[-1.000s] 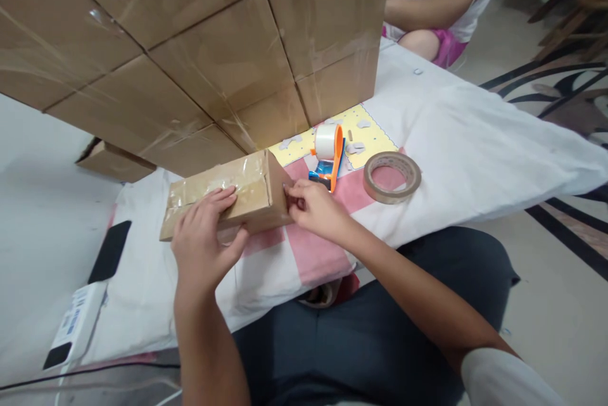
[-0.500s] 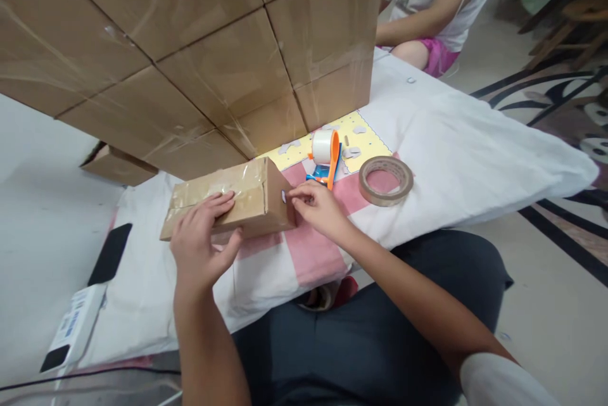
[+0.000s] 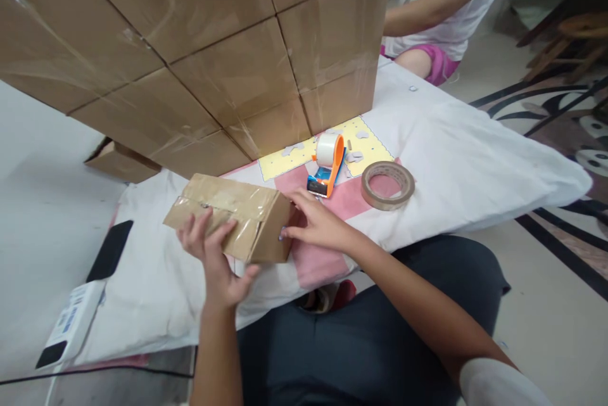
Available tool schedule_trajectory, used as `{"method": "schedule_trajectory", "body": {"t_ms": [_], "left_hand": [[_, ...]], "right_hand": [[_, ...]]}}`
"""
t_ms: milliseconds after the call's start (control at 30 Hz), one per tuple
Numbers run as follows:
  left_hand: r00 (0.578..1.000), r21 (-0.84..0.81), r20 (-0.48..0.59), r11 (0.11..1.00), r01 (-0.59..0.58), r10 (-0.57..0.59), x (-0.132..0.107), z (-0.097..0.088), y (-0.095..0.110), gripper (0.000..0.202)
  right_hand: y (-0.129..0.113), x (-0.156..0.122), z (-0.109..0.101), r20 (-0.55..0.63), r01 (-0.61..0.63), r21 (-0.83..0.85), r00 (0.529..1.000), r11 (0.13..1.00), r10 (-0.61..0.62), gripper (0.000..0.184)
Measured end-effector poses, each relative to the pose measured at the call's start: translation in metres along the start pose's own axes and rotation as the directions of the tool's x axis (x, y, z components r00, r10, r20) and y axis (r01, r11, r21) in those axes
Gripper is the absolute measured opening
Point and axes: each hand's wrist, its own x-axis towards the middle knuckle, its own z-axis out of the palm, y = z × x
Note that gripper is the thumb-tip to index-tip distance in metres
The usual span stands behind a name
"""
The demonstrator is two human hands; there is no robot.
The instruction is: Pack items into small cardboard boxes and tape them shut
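Note:
A taped brown cardboard box (image 3: 228, 195) tilts toward me on the cloth-covered surface, its clear tape shining. My left hand (image 3: 216, 257) rests against its taped face, fingers spread and thumb apart near the lower edge. At the right end of the box, my right hand (image 3: 316, 222) grips it, with fingers at the far upper edge and the thumb on the end panel by a small pale sticker (image 3: 282, 233). Just beyond that hand lies an orange and blue tape dispenser (image 3: 336, 165) with a white roll. A brown tape roll (image 3: 388, 185) lies to its right.
A tall stack of taped cartons (image 3: 228, 64) rises behind the box. One open carton (image 3: 122, 162) sits at the left wall. A yellow sheet (image 3: 280, 162) holds paper scraps. A power strip (image 3: 71, 320) lies at left. Another person (image 3: 437, 13) sits beyond the surface at right.
The box has tipped toward me and turned, its taped face now slanting my way. My left hand moved right and lower; my right hand went from the sticker to gripping the box end.

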Motion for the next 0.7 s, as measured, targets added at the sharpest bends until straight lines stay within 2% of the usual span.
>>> {"method": "schedule_trajectory", "body": {"t_ms": [100,167,433,700], "left_hand": [[0.996,0.103,-0.087,0.995,0.004,0.005,-0.019,0.019,0.021,0.089],[0.989,0.148,-0.145,0.989,0.030,-0.008,-0.024,0.028,0.028,0.102],[0.981,0.069,-0.193,0.997,-0.020,0.033,-0.018,0.031,0.025,0.091],[0.986,0.118,-0.166,0.993,0.025,-0.005,-0.020,0.030,0.024,0.087]], "right_hand": [[-0.004,-0.003,0.005,0.019,0.007,-0.045,1.000,0.999,-0.006,0.064],[-0.004,-0.004,0.007,0.027,0.010,-0.057,1.000,0.998,-0.008,0.064],[-0.005,-0.004,0.004,0.075,0.016,-0.064,0.997,0.998,-0.011,0.055],[-0.002,-0.005,0.006,0.065,0.043,-0.116,0.997,0.992,-0.036,0.048]]}}
